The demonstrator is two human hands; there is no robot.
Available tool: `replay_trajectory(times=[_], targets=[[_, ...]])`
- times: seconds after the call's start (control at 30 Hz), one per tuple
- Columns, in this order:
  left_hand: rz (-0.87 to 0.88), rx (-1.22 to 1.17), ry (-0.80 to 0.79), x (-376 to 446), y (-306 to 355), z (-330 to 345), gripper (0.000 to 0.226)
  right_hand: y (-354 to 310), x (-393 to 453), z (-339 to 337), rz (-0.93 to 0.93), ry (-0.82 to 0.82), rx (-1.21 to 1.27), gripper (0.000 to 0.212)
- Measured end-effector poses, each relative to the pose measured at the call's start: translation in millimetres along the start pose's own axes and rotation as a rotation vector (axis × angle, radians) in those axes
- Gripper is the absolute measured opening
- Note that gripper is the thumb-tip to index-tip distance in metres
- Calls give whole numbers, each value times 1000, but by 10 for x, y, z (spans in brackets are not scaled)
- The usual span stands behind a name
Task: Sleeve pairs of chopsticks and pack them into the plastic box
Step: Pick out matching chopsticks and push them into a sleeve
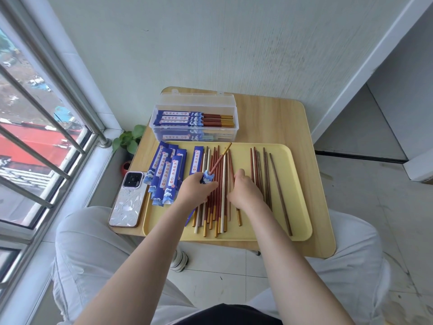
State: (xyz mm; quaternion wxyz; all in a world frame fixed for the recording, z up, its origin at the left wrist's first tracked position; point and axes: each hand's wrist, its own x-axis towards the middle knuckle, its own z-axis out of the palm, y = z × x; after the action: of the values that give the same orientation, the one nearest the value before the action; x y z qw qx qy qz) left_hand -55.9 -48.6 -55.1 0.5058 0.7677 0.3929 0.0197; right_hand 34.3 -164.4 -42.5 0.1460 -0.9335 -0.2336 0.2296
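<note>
Item: loose chopsticks, red-brown with gold or white ends, lying lengthwise at frame centre on the yellow tray; a darker wooden set lies apart to the right. Judged light, rigid, smooth and liable to roll or slip; best taken near mid-length, two pinched together so the tips align.

Item: blue paper sleeves, a fanned stack at the tray's left side. Judged thin, soft and easily creased; best held at the open mouth.

Item: clear plastic box, lid open, upper centre of the bench, with sleeved pairs already inside.

Left hand: fingers curled round a partly sleeved chopstick, which angles up and right out of the sleeve mouth.

Right hand: fingers bent down onto the loose chopsticks; whether it has pinched one I cannot tell.

Also: phone at the bench's left edge; potted plant beside the window.
</note>
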Motion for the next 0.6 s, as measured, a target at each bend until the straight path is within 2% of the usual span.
replay_trajectory(times=[0.17,0.27,0.43,0.6], targets=[[5,52,-11,-8,-75,36,27,25,6,8,-39,97,-85,55],[8,47,-6,-23,-74,40,28,35,-20,-15,-91,77,-51,58],[10,24,0,-25,-87,20,18,66,-63,-187,-87,15,190,21],[5,17,43,-28,-65,6,22,64,-99,-428,-169,-57,318,20]])
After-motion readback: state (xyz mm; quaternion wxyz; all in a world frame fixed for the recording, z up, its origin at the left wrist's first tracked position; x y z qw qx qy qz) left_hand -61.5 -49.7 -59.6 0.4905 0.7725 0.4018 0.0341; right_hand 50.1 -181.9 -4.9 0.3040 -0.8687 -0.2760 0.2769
